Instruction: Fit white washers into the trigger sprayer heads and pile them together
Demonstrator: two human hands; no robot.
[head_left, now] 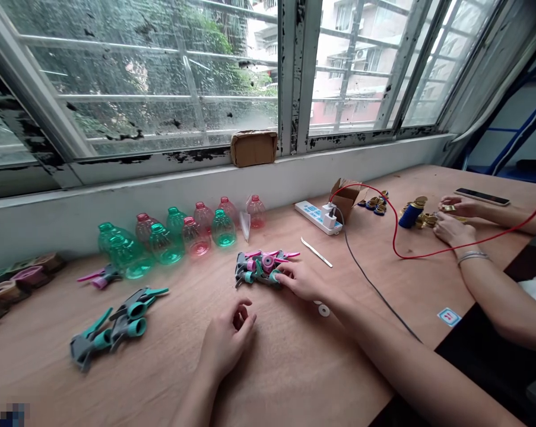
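My right hand [301,281] reaches into a small pile of pink, grey and teal trigger spray heads [261,265]. Its fingertips are closed on the teal collar of one spray head [275,276] at the pile's right side. My left hand [227,337] rests on the table nearer to me, fingers loosely curled, thumb and index finger apart, with nothing visible in it. Left of it lie several grey-and-teal spray heads [136,311]. A pink-and-grey spray head [101,277] lies behind these. Clear green bottles [167,244] and pink bottles [196,237] without tops stand along the wall.
A power strip [316,216] with a red cable [399,252] and grey cable [361,270] lies right. A white stick [316,252] and white discs [324,310] are near my right arm. At right, a co-worker's hands [454,228] handle gold pieces beside a blue spool [411,214].
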